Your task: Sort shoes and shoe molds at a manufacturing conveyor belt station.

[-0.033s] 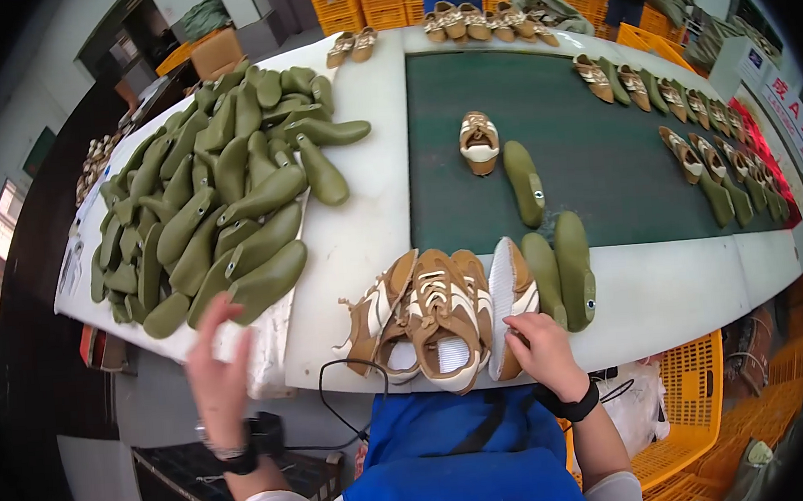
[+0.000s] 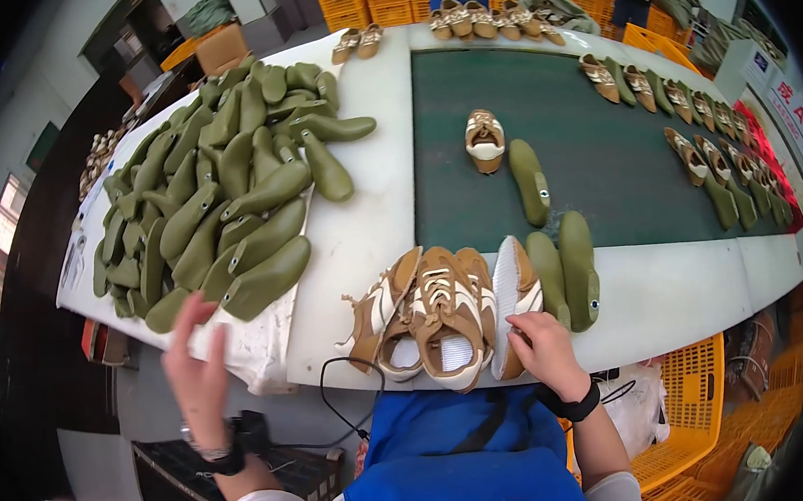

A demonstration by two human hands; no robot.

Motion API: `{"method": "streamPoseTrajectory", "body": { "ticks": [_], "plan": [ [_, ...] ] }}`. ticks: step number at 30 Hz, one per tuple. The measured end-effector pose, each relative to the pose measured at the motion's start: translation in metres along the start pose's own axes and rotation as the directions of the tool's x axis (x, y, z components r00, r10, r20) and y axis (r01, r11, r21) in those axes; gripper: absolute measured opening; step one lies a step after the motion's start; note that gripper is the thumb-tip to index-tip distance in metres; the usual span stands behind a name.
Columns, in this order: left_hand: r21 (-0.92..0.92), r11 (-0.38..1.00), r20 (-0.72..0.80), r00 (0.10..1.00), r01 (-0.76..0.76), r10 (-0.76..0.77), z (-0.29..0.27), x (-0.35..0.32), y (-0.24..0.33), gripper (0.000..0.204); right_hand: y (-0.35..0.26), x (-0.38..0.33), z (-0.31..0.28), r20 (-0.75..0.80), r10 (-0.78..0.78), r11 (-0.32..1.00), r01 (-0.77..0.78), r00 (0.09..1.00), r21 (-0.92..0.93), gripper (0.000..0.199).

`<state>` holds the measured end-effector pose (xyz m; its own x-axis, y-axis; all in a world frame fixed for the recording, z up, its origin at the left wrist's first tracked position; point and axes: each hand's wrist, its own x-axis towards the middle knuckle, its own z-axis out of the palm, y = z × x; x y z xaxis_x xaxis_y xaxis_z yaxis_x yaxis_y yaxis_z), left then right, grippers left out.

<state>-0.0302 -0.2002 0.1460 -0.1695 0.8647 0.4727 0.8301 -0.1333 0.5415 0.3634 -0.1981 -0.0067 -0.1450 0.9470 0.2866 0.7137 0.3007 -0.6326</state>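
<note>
Fingers (image 2: 529, 322) of the right hand (image 2: 553, 355) are touching a tipped shoe (image 2: 506, 282) right of the foremost laced shoe (image 2: 447, 312), grip unclear, while the empty left hand (image 2: 196, 381), fingers spread, is drifting farther left of that laced shoe, apparently leaving handling to the right.

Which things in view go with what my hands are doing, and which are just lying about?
Seem part of the work:
- brown-and-white shoe, touched by your right hand
- bunched shoes beside it
- pair of green lasts
- pile of green lasts, near your left hand

Seem just lying about:
- orange crate
- white plastic bag
- cardboard box
</note>
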Motion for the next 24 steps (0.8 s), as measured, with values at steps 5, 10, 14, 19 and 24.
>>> {"method": "streamPoseTrajectory", "body": {
  "ticks": [5,10,14,19,24],
  "plan": [
    [0.263,0.959,-0.097,0.992,0.105,-0.082,-0.053,-0.010,-0.005,0.035,0.003,0.007,0.008,0.011,-0.031,0.998,0.031,0.999,-0.048,0.020],
    [0.655,0.734,-0.337,0.939,0.181,0.069,-0.078,-0.024,0.002,0.034,0.006,0.011,0.005,0.031,0.057,0.998,-0.057,0.998,0.001,0.019],
    [0.662,0.739,-0.392,0.899,0.126,0.197,-0.076,-0.019,0.006,0.032,0.002,0.015,0.005,0.037,0.053,0.999,-0.054,0.998,0.006,0.019],
    [0.120,0.982,0.415,0.906,-0.144,0.082,0.068,-0.038,-0.019,0.043,-0.002,0.014,0.004,0.027,0.030,0.999,-0.030,0.999,-0.016,0.020],
    [0.119,0.969,0.651,0.754,-0.217,0.089,0.134,-0.058,-0.031,0.038,-0.010,0.012,-0.005,0.022,0.021,1.000,-0.021,1.000,-0.006,0.019]
  ]
}}
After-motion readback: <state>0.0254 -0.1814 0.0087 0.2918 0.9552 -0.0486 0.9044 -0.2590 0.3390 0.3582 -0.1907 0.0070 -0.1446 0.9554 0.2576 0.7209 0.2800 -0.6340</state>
